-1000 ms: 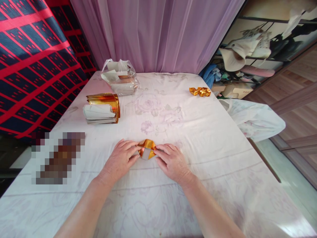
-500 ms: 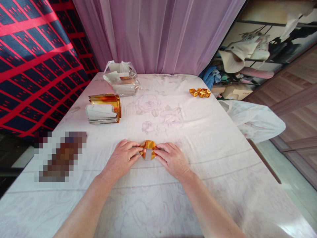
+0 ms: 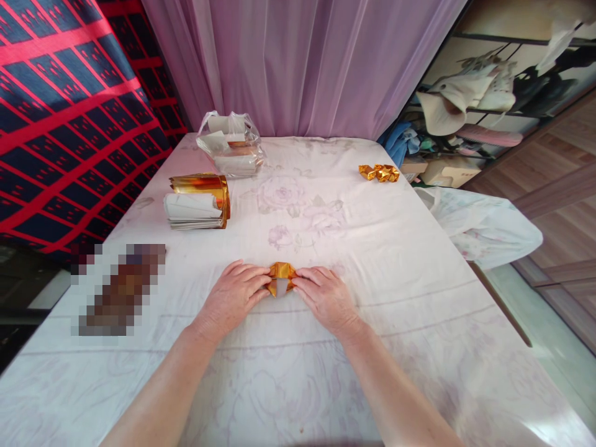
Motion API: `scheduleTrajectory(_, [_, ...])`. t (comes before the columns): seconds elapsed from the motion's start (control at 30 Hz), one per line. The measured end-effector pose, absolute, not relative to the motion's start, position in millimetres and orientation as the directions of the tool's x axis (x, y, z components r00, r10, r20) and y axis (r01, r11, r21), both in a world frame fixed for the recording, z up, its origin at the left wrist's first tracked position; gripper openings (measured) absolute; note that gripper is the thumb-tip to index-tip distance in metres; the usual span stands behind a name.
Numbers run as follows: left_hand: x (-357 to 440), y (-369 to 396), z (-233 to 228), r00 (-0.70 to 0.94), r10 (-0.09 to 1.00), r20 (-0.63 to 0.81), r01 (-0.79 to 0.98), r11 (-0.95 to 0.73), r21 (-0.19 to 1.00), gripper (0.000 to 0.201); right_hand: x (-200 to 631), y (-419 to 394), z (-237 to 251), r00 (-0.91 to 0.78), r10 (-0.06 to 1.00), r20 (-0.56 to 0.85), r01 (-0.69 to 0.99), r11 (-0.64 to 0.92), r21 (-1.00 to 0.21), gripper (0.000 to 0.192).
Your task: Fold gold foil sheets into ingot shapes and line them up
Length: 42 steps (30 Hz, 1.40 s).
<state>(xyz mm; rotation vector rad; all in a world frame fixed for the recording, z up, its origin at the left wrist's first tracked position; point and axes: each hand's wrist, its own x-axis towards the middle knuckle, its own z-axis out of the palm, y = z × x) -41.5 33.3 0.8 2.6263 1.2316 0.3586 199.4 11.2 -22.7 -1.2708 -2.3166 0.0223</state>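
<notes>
A small piece of folded gold foil paper (image 3: 282,270) lies on the cloth-covered table, its pale inner side showing toward me. My left hand (image 3: 236,290) pinches its left end between thumb and fingers. On the opposite end, the fingers of my right hand (image 3: 323,295) are closed in the same way. The fingertips partly hide both ends of the paper. Farther off to the left stands a folded stack of gold and white paper sheets (image 3: 198,208). Several folded gold paper pieces (image 3: 379,173) rest together near the far right corner.
A clear plastic bag (image 3: 233,146) with paper bundles sits at the far left edge. Left of my arm lies a blurred-out object (image 3: 123,288). Purple curtains (image 3: 298,68) hang behind the table (image 3: 410,261). A white bag (image 3: 488,226) and a shelf with shoes and a cap (image 3: 442,112) stand right.
Both hands keep hold of the paper's ends. Its middle opening has changed shape slightly, looking narrower. The whole view has shifted a little.
</notes>
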Motion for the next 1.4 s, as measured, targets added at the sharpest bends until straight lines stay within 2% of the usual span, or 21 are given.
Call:
scheduleTrajectory(0.27, [-39.7, 31.9, -5.2, 0.644, 0.736, 0.210, 0.705, -0.677, 0.209, 0.024, 199.4, 10.0, -22.9, -0.451, 0.787, 0.420, 0.791, 0.571, -0.220, 0.022])
scheduleTrajectory(0.4, [-37.6, 31.3, -6.3, 0.616, 0.743, 0.262, 0.709, -0.668, 0.227, 0.024, 199.4, 10.7, -25.4, -0.416, 0.795, 0.442, 0.785, 0.559, -0.266, 0.019])
scheduleTrajectory(0.57, [-37.0, 30.8, -3.9, 0.617, 0.751, 0.235, 0.705, -0.660, 0.260, 0.023, 198.7, 10.5, -29.6, -0.331, 0.844, 0.423, 0.813, 0.482, -0.326, 0.025])
scheduleTrajectory(0.67, [-36.7, 30.5, -3.6, 0.609, 0.758, 0.233, 0.702, -0.652, 0.288, 0.022, 197.8, 10.1, -29.3, -0.348, 0.839, 0.418, 0.802, 0.497, -0.331, 0.027])
scheduleTrajectory(0.77, [-36.1, 30.6, -4.1, 0.591, 0.769, 0.243, 0.707, -0.639, 0.302, 0.021, 197.4, 9.9, -27.5, -0.364, 0.835, 0.413, 0.792, 0.511, -0.335, 0.021])
scheduleTrajectory(1.13, [-32.7, 30.1, -7.6, 0.407, 0.869, 0.281, 0.787, -0.490, 0.376, 0.016, 195.7, 12.3, -26.6, -0.265, 0.863, 0.431, 0.757, 0.463, -0.461, 0.017])
scheduleTrajectory(1.4, [-25.7, 31.5, -9.5, 0.306, 0.913, 0.270, 0.819, -0.397, 0.414, 0.016, 190.4, 14.5, -28.5, -0.165, 0.904, 0.395, 0.785, 0.363, -0.502, 0.013])
